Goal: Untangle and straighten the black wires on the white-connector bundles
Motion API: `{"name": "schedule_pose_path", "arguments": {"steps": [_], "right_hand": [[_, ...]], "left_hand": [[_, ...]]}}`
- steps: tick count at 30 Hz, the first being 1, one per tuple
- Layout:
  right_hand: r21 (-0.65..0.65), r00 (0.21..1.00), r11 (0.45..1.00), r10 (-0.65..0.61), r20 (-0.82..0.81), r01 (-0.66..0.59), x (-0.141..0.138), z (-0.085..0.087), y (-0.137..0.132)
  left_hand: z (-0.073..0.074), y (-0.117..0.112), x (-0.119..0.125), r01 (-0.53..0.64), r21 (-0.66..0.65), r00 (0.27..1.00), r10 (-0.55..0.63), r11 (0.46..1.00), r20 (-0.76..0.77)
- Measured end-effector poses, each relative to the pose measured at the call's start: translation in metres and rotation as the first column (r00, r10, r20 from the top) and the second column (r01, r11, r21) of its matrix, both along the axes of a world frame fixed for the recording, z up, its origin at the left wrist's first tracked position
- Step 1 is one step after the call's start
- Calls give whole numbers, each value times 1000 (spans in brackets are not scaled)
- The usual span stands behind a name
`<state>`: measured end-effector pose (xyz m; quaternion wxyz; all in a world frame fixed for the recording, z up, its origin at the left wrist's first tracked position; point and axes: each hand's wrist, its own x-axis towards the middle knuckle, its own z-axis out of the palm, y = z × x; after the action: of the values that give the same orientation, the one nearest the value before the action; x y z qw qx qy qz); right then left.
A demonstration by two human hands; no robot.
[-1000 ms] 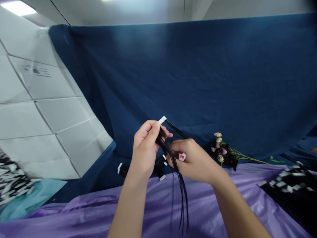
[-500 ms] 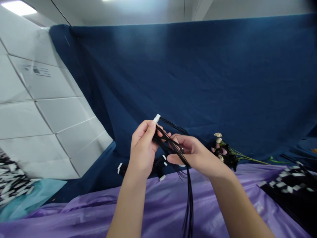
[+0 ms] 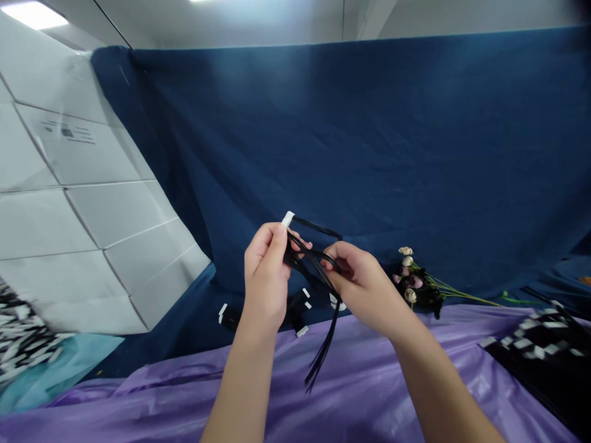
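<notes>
A bundle of thin black cables (image 3: 325, 344) hangs between my hands, its loose ends drooping over the purple sheet. My left hand (image 3: 268, 271) is closed round the bundle near the white connector (image 3: 287, 219), which sticks up past the thumb. To the right, my right hand (image 3: 357, 274) pinches the black strands, thumb against fingers. Part of the bundle loops above, from the connector across to the right hand. Where the strands pass inside each grip they are hidden.
Black bundles with white ends (image 3: 299, 311) lie behind my hands on blue cloth. Artificial flowers (image 3: 410, 280) lie to the right. A pile of white-ended black cables (image 3: 545, 338) rests at far right on purple sheeting (image 3: 184, 400). White boxes (image 3: 129, 209) stand at left.
My right hand's fingers have closed onto the strands, where they were spread before. The hanging ends have swung left and up. The left hand has barely moved.
</notes>
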<state>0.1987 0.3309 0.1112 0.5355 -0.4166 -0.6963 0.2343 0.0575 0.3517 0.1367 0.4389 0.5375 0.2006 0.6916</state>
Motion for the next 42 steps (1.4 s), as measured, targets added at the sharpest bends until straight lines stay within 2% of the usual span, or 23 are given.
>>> {"name": "schedule_pose_path", "arguments": {"steps": [3, 8, 10, 13, 17, 23, 27, 31, 35, 42], "right_hand": [[14, 998, 998, -66, 22, 66, 1, 0, -1], [-133, 985, 986, 80, -155, -101, 1, 0, -2], [-138, 981, 980, 119, -154, -141, 1, 0, -2], [-107, 987, 982, 152, -51, -157, 3, 3, -4], [-114, 988, 986, 129, 85, -119, 9, 6, -5], [-208, 980, 973, 131, 150, -98, 19, 4, 0], [-211, 970, 975, 117, 215, -71, 24, 0, 2], [-180, 914, 981, 1, 405, 78, 27, 0, 2], [-149, 846, 975, -62, 529, 164, 26, 3, 4], [-9, 720, 979, -145, 678, 206, 21, 5, 10]], "left_hand": [[-2, 1, 0, -43, 11, 998, 43, 999, -48], [-4, 2, 1, -71, 21, 993, 73, 997, -91], [-4, 1, 1, -62, 23, 993, 64, 998, -95], [-4, 0, 2, -34, 25, 995, 36, 999, -95], [-3, 0, 3, -18, 8, 995, 19, 1000, -96], [-1, -3, 2, -29, -19, 991, 26, 999, -134], [1, -5, 2, -29, -38, 991, 24, 999, -130], [0, -3, 2, -39, -25, 991, 35, 999, -129], [-3, -1, 2, -37, 0, 988, 37, 999, -149], [-1, -1, -2, -39, -13, 977, 35, 999, -210]]}}
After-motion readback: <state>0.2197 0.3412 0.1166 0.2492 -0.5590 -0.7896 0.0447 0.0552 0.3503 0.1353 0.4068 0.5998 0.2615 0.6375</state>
